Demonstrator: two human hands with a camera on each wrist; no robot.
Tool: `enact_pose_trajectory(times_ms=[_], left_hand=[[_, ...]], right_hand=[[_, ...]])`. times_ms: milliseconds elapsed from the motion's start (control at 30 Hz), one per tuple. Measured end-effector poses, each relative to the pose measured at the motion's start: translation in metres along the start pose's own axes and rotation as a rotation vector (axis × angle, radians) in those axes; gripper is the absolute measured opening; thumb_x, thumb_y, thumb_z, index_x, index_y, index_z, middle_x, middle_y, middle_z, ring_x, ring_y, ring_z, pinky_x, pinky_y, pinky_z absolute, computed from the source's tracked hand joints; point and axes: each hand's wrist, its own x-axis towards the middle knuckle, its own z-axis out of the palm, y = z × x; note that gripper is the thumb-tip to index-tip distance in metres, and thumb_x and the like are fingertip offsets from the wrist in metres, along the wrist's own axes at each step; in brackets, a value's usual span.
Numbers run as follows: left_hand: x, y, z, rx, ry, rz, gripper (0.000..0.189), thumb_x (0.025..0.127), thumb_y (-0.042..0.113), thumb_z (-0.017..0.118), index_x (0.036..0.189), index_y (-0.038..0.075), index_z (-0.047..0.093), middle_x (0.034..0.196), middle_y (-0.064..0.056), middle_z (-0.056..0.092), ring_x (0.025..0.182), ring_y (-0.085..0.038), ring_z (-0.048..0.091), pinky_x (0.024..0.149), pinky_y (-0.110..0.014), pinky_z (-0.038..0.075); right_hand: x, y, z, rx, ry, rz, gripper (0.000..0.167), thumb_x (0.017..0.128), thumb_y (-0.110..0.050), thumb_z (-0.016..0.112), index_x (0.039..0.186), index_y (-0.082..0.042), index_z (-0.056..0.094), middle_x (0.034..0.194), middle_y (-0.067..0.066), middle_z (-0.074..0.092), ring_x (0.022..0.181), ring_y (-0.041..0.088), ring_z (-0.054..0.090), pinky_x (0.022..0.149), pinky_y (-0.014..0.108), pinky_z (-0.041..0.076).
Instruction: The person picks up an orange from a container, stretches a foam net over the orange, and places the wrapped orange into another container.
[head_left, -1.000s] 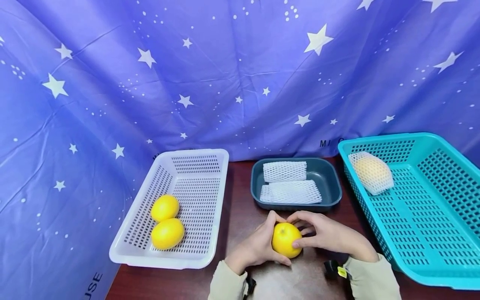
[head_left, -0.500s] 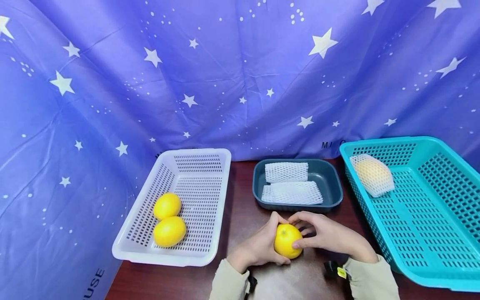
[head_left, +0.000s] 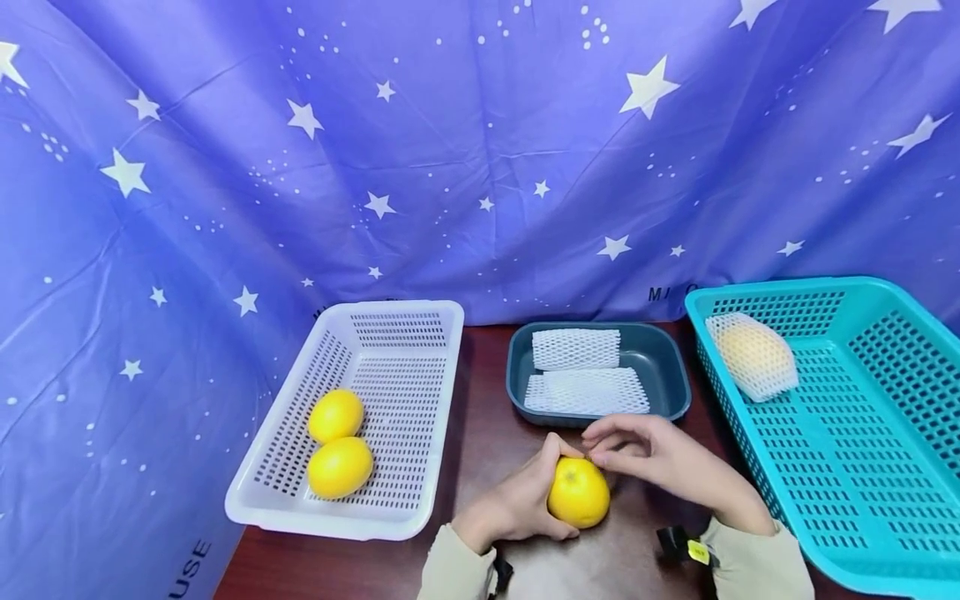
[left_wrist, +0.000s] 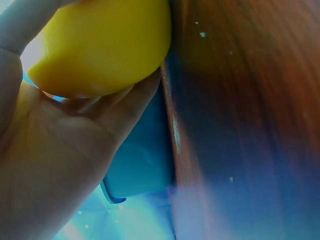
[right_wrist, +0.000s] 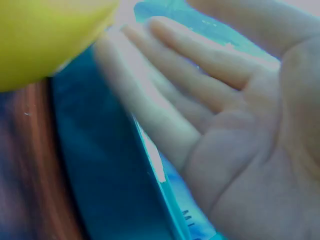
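Note:
My left hand [head_left: 517, 502] grips a yellow lemon [head_left: 581, 496] low over the brown table, one end of the fruit facing up. The left wrist view shows the thumb and fingers wrapped round the lemon [left_wrist: 107, 47]. My right hand [head_left: 660, 458] is beside and slightly beyond the fruit, holding nothing. In the right wrist view its fingers [right_wrist: 195, 75] reach out loosely, with the lemon [right_wrist: 45, 40] past their tips. Behind the hands, two white foam net sleeves [head_left: 576, 348] lie flat in a dark tray [head_left: 667, 408].
On the left, a white basket [head_left: 442, 417] holds two lemons [head_left: 340, 468]. To the right is a teal basket [head_left: 832, 492] with a net-wrapped yellow fruit [head_left: 753, 358] in its far left corner. A blue star-patterned curtain [head_left: 480, 150] hangs behind the table.
My right hand has let go of the lemon and moved slightly up and right. The left hand keeps its grip, the lemon a little lower in view. The head view has shifted slightly.

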Motion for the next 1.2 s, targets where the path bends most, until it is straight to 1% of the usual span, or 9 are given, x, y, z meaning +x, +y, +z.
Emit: enact_pose_trajectory(times_ms=[100,233,400,500,633,767,967,1067,1200], left_hand=[[0.0,0.001,0.001,-0.012,0.004,-0.001,0.079,0.068,0.006,0.09,0.123,0.012,0.033,0.129,-0.004,0.051,0.12,-0.009,0.049,0.105,-0.022,0.039],[0.0,0.001,0.001,-0.007,0.003,0.003,0.079,0.069,0.006,0.09,0.123,0.012,0.033,0.127,-0.004,0.052,0.119,-0.009,0.05,0.105,-0.022,0.04],[-0.001,0.0,0.0,0.0,-0.014,0.001,0.078,0.07,0.006,0.089,0.124,0.011,0.033,0.128,-0.004,0.051,0.121,-0.01,0.049,0.105,-0.021,0.039],[-0.001,0.001,-0.002,0.023,-0.024,0.014,0.077,0.072,0.007,0.088,0.125,0.011,0.032,0.132,-0.005,0.049,0.123,-0.013,0.048,0.107,-0.023,0.038],[-0.002,0.002,-0.003,0.078,-0.053,0.05,0.076,0.076,0.013,0.087,0.127,0.009,0.031,0.135,-0.005,0.047,0.126,-0.014,0.047,0.109,-0.023,0.037],[-0.003,0.001,-0.003,0.097,-0.063,0.082,0.075,0.078,0.017,0.086,0.128,0.01,0.031,0.137,-0.005,0.047,0.128,-0.013,0.047,0.11,-0.023,0.037],[-0.002,-0.003,-0.003,0.077,-0.059,0.11,0.076,0.078,0.019,0.086,0.128,0.011,0.03,0.139,-0.005,0.047,0.129,-0.013,0.047,0.111,-0.024,0.037],[-0.002,-0.003,-0.004,0.073,-0.059,0.108,0.076,0.078,0.02,0.086,0.129,0.011,0.03,0.139,-0.005,0.047,0.13,-0.013,0.047,0.111,-0.024,0.037],[-0.002,-0.005,-0.004,0.065,-0.06,0.107,0.076,0.078,0.019,0.086,0.129,0.011,0.03,0.139,-0.005,0.047,0.129,-0.012,0.046,0.11,-0.023,0.037]], right_hand=[[0.001,-0.003,-0.004,-0.024,0.129,-0.04,0.02,0.097,-0.011,0.063,0.113,0.0,0.065,0.105,0.015,0.068,0.09,0.013,0.069,0.074,0.03,0.059],[0.007,-0.005,-0.007,-0.093,0.276,-0.036,0.017,0.097,-0.014,0.064,0.11,-0.002,0.067,0.104,0.011,0.067,0.089,0.016,0.068,0.075,0.027,0.059],[0.019,-0.001,-0.006,-0.244,0.365,-0.043,0.015,0.096,-0.014,0.066,0.108,-0.005,0.068,0.104,0.002,0.067,0.091,0.012,0.066,0.078,0.025,0.057],[0.026,0.0,-0.006,-0.347,0.401,-0.066,0.016,0.094,-0.014,0.069,0.108,-0.006,0.067,0.106,0.003,0.067,0.095,0.015,0.065,0.082,0.034,0.058],[0.032,0.0,-0.009,-0.441,0.41,-0.054,0.028,0.09,-0.015,0.074,0.115,-0.006,0.066,0.114,0.009,0.066,0.11,0.029,0.059,0.094,0.052,0.051],[0.036,0.002,-0.014,-0.517,0.362,0.023,0.04,0.087,-0.019,0.077,0.122,-0.006,0.063,0.125,0.014,0.063,0.123,0.037,0.049,0.102,0.06,0.041],[0.041,0.01,-0.019,-0.559,0.268,0.141,0.049,0.089,-0.022,0.075,0.131,-0.003,0.059,0.137,0.023,0.055,0.132,0.045,0.042,0.107,0.064,0.034],[0.043,0.014,-0.02,-0.568,0.267,0.167,0.045,0.091,-0.021,0.072,0.13,-0.002,0.06,0.137,0.024,0.055,0.133,0.046,0.041,0.108,0.064,0.033],[0.045,0.019,-0.019,-0.596,0.294,0.168,0.042,0.091,-0.019,0.072,0.128,-0.001,0.062,0.134,0.024,0.057,0.132,0.046,0.042,0.108,0.063,0.033]])
